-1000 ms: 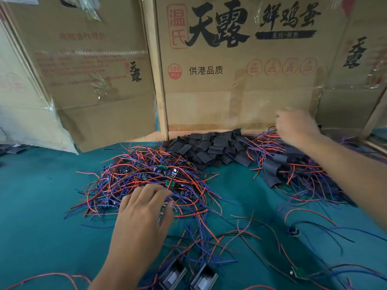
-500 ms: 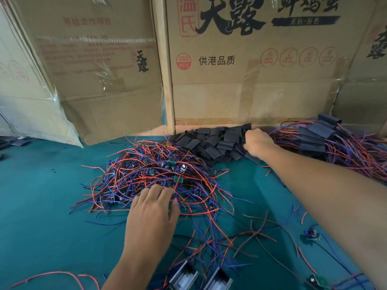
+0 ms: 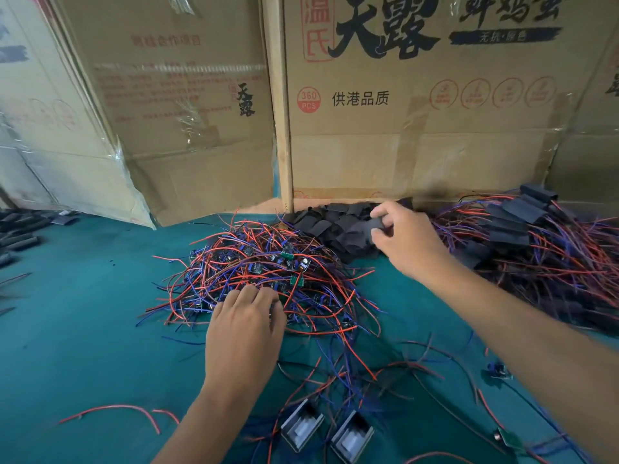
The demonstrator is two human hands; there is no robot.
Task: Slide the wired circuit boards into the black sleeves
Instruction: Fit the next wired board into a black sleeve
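A tangled heap of small green circuit boards with red and blue wires (image 3: pixel 268 272) lies in the middle of the green table. My left hand (image 3: pixel 246 329) rests on the heap's near edge, its fingertips curled down into the wires; what they hold is hidden. Behind the heap is a pile of empty black sleeves (image 3: pixel 331 226). My right hand (image 3: pixel 405 239) reaches into that pile and pinches one black sleeve (image 3: pixel 376 225) between thumb and fingers. At the right lies a heap of sleeved boards (image 3: pixel 522 236) with their wires.
Tall cardboard boxes (image 3: pixel 402 128) wall off the back of the table. Two small grey open-topped fixtures (image 3: pixel 301 426) sit near the front edge. Loose wires and single boards (image 3: pixel 509 443) are scattered front right. More black pieces (image 3: pixel 20 229) lie far left.
My right hand has swung left from the sleeved heap to the black sleeve pile and taken hold of one sleeve. My left hand has stayed at the wire heap's near edge.
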